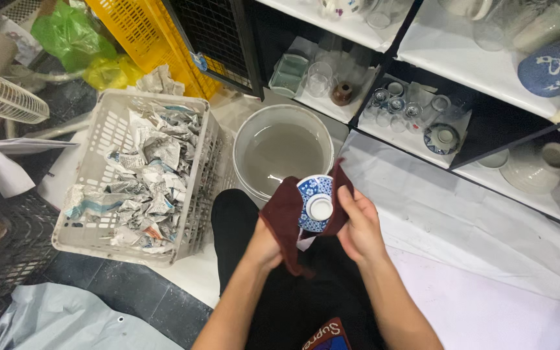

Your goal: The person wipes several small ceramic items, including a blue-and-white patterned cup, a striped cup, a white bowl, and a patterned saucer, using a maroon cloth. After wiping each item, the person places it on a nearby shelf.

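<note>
While the left hand (266,245) grips a red cloth (284,217), the right hand (360,227) holds a blue bowl (314,203) upside down in it, just by a bucket (283,152)

The small bowl (315,203) is glossy glazed ceramic, blue and white, wrapped in a matt dark-red cloth (284,217). Left of the bowl, a matt grey plastic basket (102,139) holds crumpled newspaper (150,175). Just above the bowl stands a smooth white plastic bucket (246,139).
</note>
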